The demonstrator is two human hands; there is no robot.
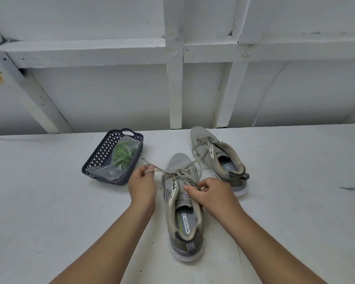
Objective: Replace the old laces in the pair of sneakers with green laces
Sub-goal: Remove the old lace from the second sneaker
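the near sneaker (182,206) lies on the white table (49,201) right in front of the person, its long axis running almost straight away from the camera, heel nearest and toe pointing toward the wall. its opening faces up, showing the printed insole. the second sneaker (217,158) sits just beyond and to the right, close to the first but not clearly touching it, angled so its toe points up and left toward the wall and its heel toward the right. both still carry their old grey laces.

a dark perforated basket (103,154) stands on the table to the left of the shoes, tilted diagonally in the view. inside it lies a clear plastic bag (111,171) holding the coiled green laces (122,153); the bag's open end reaches the basket's near corner.

both bare forearms come in from the bottom edge and converge on the near sneaker. the left hand (141,183) hovers just left of the shoe's forefoot, fingers curled, pinching the old lace (162,171) and drawing it out taut to the left. the right hand (211,191) rests over the right side of the eyelet area, fingers curled and pinching lace at the upper eyelets. a loose loop of lace trails from the near shoe toward the second one.
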